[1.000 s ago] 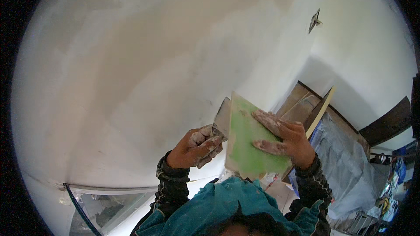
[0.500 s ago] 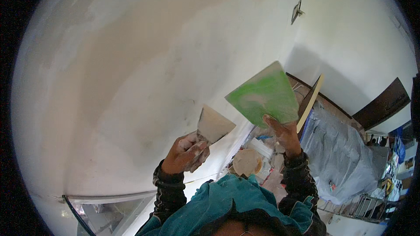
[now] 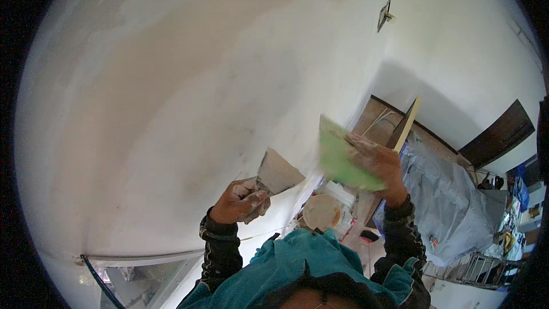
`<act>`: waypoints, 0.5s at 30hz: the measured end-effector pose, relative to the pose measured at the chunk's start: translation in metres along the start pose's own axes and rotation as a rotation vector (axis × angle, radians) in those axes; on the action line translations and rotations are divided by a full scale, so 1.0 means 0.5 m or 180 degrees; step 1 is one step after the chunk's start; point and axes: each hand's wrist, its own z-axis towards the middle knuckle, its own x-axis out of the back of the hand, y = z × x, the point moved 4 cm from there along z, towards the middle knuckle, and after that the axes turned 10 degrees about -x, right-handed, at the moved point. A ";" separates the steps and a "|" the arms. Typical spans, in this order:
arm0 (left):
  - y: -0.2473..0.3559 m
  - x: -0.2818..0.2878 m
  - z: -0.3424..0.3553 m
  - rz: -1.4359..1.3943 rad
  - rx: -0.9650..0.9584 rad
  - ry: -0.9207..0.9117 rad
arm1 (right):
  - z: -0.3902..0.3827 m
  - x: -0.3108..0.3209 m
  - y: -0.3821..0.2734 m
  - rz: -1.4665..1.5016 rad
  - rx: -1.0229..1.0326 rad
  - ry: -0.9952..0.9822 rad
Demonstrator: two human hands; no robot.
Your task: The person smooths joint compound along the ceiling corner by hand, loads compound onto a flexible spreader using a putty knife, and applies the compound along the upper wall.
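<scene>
1. Fingers [image 3: 262,195] of left hand [image 3: 231,205] pinch the scraper [image 3: 280,173] by its narrow end.
2. Right hand [image 3: 384,167] lies over the green board [image 3: 337,157], right of the scraper, apart from it; fingers blurred, can't tell grip.
3. Wall [image 3: 274,80]: white, broad beige patch [image 3: 171,51], faint dark smudges.
4. Room: round tub [image 3: 321,212] between the forearms, plastic sheet [image 3: 446,200] at right, window [image 3: 134,280] lower left.
</scene>
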 end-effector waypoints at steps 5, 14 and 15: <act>-0.014 0.008 0.020 0.0059 0.0174 -0.0113 | -0.125 -0.049 0.130 0.4676 -0.1967 0.1250; -0.014 -0.043 0.027 0.0391 0.0111 -0.0871 | -0.129 -0.233 0.124 0.5296 -0.2905 -0.0320; -0.011 -0.046 0.032 0.0542 0.0013 -0.0854 | -0.160 -0.280 0.159 0.5223 -0.2938 -0.0352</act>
